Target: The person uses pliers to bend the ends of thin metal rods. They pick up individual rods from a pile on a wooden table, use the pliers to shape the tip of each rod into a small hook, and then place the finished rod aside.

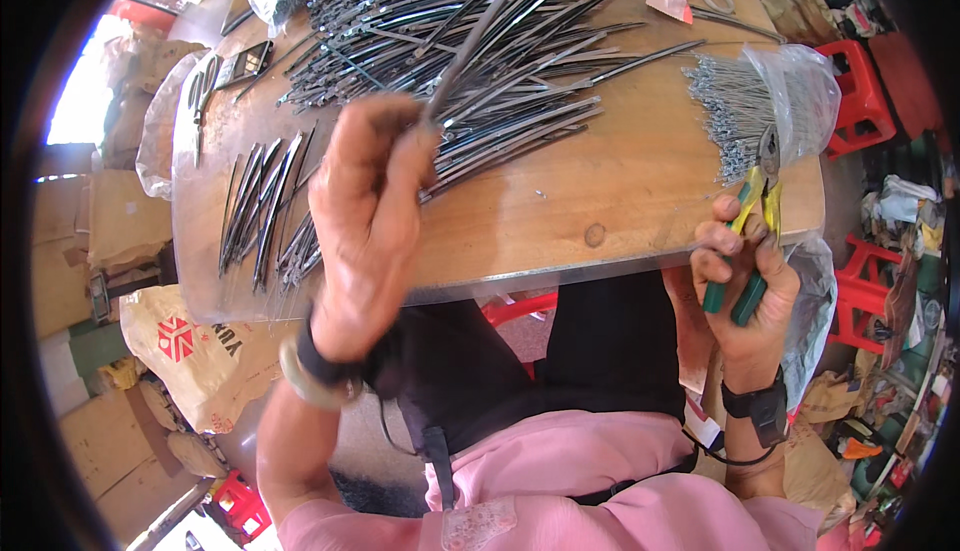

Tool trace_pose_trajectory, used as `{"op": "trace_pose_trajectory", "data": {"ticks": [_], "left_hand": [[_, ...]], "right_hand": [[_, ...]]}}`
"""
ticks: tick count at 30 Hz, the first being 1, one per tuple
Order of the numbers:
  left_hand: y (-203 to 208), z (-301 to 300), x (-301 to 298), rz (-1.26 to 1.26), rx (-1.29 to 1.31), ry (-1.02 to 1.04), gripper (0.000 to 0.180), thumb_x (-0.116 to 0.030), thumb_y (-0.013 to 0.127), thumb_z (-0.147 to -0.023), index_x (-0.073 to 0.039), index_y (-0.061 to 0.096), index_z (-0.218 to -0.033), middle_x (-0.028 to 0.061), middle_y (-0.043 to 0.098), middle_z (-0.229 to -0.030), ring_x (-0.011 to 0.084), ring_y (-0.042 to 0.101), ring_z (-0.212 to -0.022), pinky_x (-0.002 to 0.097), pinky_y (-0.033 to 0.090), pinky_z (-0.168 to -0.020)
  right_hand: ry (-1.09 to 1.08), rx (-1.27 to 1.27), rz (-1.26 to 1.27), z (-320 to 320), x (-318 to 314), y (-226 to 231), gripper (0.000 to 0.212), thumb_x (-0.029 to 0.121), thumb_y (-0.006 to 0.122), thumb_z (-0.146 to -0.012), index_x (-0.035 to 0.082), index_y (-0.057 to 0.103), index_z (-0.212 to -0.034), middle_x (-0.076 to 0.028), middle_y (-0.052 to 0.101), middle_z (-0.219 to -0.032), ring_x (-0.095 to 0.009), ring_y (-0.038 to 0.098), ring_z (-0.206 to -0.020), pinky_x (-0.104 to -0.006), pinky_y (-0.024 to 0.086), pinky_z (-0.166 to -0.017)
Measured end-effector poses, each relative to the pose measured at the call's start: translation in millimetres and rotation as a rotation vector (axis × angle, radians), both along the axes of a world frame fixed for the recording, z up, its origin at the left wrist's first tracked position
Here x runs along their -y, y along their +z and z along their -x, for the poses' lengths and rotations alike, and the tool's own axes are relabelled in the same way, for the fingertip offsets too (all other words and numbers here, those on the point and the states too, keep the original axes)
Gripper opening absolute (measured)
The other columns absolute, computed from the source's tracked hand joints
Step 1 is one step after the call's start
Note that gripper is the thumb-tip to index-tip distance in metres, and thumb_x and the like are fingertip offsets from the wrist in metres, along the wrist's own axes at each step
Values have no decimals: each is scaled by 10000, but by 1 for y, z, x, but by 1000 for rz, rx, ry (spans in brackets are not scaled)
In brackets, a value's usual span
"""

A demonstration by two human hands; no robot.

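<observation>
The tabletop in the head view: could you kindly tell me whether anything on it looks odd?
Only slightly: a tiny pale piece lies alone on the wooden table, apart from the heap of dark strips, and one long strip juts out to the heap's right. Nothing looks clearly damaged.

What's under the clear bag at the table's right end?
Thin grey metal pieces jut out left of the clear bag. Its cloudy folds cover their right ends; inside or just under, can't tell. Pliers hide part of the lower edge.
</observation>
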State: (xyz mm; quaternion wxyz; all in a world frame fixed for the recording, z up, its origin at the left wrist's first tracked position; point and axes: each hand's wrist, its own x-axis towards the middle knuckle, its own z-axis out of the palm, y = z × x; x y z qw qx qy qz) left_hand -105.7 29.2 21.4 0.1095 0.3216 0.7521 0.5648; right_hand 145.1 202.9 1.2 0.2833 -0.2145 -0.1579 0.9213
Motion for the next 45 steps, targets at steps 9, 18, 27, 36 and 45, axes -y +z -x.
{"op": "trace_pose_trajectory", "data": {"ticks": [9, 18, 27, 36, 45], "left_hand": [[6, -95, 53, -445, 1615, -83, 735, 9, 679, -837, -51, 305, -1468, 214, 641, -1094, 324, 662, -647, 306, 512, -424], [-10, -107, 53, -214, 1300, -129, 212, 61, 669, -847, 54, 637, -1056, 176, 690, -846, 207, 668, -644, 284, 563, -570], [-9, -117, 47, 132, 1059, -205, 136, 40, 666, -856, 44, 669, -992, 80, 687, -787, 89, 601, -621, 216, 485, -564], [-9, -107, 50, 327, 1043, -362, 113, 48, 673, -854, 52, 656, -966, 55, 655, -762, 88, 596, -608, 218, 489, -562], [-5, -86, 59, 116, 1092, -422, 383, 139, 560, -866, 27, 637, -1224, 68, 674, -884, 126, 639, -781, 235, 502, -766]], "right_hand": [[137, 146, -210, 0, -3, -2, 176, 101, 700, -843, 29, 615, -979, -116, 540, -1113, -183, 552, -874, -305, 461, -688], [86, 295, -898, -12, -10, 30, 177, 87, 684, -872, -34, 614, -982, -150, 545, -1139, -169, 554, -893, -305, 459, -788], [322, 508, -1762, -1, -3, 41, 182, 55, 720, -739, 3, 645, -896, -128, 592, -1042, -222, 590, -925, -403, 458, -838], [473, 364, -2092, 33, 3, 26, 281, 49, 724, -573, 12, 622, -832, -102, 594, -1036, -309, 542, -934, -465, 380, -900], [402, 396, -2177, 31, 12, 26, 252, 27, 669, -558, 3, 620, -804, -117, 583, -989, -292, 542, -833, -464, 365, -830]]}}
